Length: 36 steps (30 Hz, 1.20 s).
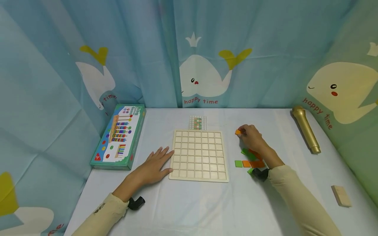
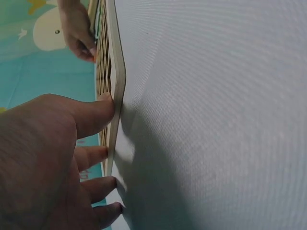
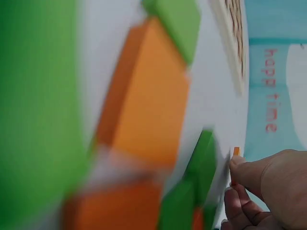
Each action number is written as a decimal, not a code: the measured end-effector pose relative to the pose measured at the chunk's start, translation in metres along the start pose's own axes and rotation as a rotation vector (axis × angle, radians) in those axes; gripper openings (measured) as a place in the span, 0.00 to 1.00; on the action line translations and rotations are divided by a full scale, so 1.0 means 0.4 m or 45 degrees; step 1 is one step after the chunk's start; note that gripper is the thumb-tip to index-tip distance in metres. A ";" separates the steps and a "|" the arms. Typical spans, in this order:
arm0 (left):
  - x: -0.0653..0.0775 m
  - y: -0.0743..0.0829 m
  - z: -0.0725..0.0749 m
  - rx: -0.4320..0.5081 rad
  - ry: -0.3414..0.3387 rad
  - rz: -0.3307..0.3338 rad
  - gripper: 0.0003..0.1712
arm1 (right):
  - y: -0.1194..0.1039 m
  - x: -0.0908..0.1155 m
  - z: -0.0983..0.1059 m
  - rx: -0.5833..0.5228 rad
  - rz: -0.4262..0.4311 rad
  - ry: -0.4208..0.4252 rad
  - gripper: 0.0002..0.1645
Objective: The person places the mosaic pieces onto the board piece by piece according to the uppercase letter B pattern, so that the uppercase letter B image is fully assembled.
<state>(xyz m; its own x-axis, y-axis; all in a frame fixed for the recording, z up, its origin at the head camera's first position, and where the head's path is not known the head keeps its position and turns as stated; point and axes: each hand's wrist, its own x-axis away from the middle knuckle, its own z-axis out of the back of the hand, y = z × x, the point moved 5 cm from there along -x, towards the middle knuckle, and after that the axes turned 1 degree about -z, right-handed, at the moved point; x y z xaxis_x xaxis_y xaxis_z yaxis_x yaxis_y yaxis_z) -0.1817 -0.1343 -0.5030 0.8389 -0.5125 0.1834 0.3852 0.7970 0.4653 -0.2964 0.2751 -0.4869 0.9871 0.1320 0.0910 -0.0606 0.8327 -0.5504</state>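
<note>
A wooden grid board (image 1: 198, 156) lies in the middle of the white table, its square cells bare. My left hand (image 1: 156, 165) touches the board's left edge with fingers spread; in the left wrist view the thumb (image 2: 98, 115) rests against its rim. To the right of the board, my right hand (image 1: 251, 137) pinches an orange square tile (image 1: 237, 132) between thumb and fingers. Beneath that hand and wrist lies a loose group of green and orange tiles, among them a green tile (image 1: 238, 163) and an orange tile (image 1: 246, 164). The wrist hides part of this group.
A small pattern card (image 1: 198, 122) lies behind the board. At the left stands a boxed ring game (image 1: 119, 137). A gold microphone (image 1: 306, 129) and a wooden block (image 1: 341, 196) lie on the right. Whale-print curtains (image 1: 159, 55) enclose the table's back and sides.
</note>
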 end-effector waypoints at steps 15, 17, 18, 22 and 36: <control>-0.004 0.004 0.004 -0.028 0.024 0.001 0.42 | -0.219 -0.039 -0.108 -0.146 0.244 -0.126 0.19; -0.004 0.003 0.003 -0.029 0.026 0.002 0.42 | -0.243 -0.041 -0.128 -0.145 0.266 -0.157 0.19; -0.004 0.003 0.003 -0.027 0.025 0.001 0.42 | -0.254 -0.041 -0.138 -0.144 0.280 -0.175 0.19; -0.003 0.002 0.002 -0.017 0.028 -0.005 0.42 | -0.292 -0.038 -0.171 -0.143 0.335 -0.222 0.19; -0.004 -0.005 0.000 -0.013 0.043 -0.012 0.41 | -0.373 -0.039 -0.230 -0.064 0.453 -0.198 0.08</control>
<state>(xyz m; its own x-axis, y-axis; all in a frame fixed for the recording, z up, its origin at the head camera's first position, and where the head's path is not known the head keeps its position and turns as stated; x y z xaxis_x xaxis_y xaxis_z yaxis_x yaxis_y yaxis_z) -0.1838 -0.1351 -0.5043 0.8477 -0.5089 0.1499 0.3968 0.7957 0.4577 -0.2892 0.0992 -0.4827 0.8712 0.4908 0.0096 -0.3839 0.6935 -0.6096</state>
